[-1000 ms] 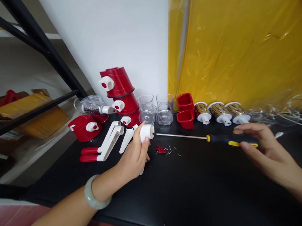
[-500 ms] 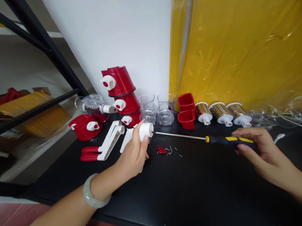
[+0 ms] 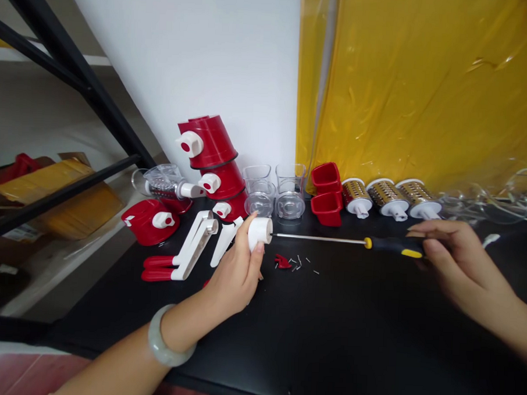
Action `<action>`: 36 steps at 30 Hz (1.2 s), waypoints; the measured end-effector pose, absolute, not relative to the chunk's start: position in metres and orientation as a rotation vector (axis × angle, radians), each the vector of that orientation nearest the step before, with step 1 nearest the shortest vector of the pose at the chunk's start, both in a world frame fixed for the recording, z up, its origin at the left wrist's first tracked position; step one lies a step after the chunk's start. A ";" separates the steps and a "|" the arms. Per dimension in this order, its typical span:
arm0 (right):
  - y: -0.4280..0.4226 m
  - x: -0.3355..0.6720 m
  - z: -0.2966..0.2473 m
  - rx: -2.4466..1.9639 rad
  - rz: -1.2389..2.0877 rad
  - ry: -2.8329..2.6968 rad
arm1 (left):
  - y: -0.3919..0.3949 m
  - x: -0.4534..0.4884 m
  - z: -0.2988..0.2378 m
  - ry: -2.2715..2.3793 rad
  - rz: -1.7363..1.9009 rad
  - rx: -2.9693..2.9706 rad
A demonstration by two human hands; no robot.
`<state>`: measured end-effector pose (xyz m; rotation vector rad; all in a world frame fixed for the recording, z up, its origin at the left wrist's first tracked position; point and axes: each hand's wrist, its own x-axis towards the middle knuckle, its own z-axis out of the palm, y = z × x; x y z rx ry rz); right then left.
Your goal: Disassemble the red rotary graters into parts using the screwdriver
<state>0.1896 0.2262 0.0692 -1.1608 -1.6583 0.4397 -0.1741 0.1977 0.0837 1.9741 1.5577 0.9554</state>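
My left hand (image 3: 238,272) is closed around a white plastic part with a round end (image 3: 261,231); the rest of this part is hidden behind my fingers. From the right, a long screwdriver (image 3: 327,239) lies level, its tip at the face of the round end. The fingers of my right hand (image 3: 457,258) grip its black and yellow handle. On the table below the shaft lie a small red plastic piece (image 3: 282,262) and several small screws (image 3: 298,262). Left of my left hand are white crank handles with red grips (image 3: 194,250) and another white arm (image 3: 225,241).
Stacked red housings (image 3: 211,143) with white knobs stand behind my left hand, and another red housing (image 3: 151,223) sits at left. Clear plastic cups (image 3: 290,190), red hoppers (image 3: 327,194) and metal grater drums (image 3: 388,198) line the back of the black table (image 3: 348,341).
My left hand and the white part have shifted slightly right and down. My right hand has changed its hold on the screwdriver handle, which has turned. The tip stays at the white part.
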 end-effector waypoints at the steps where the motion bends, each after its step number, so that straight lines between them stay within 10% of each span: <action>1: 0.226 0.189 0.072 -1.098 0.387 -1.664 | 0.198 -0.175 0.083 1.563 0.958 1.971; 11: 0.222 0.188 0.079 -1.082 0.913 -1.483 | 0.197 -0.172 0.082 1.562 0.923 1.970; 18: 0.222 0.192 0.083 -1.100 0.440 -1.647 | 0.199 -0.174 0.082 1.568 0.933 1.958; 25: 0.223 0.189 0.084 -1.025 0.936 -1.451 | 0.198 -0.173 0.080 1.563 0.913 1.971; 36: 0.222 0.192 0.089 -1.076 0.630 -1.643 | 0.201 -0.175 0.081 1.559 0.947 1.944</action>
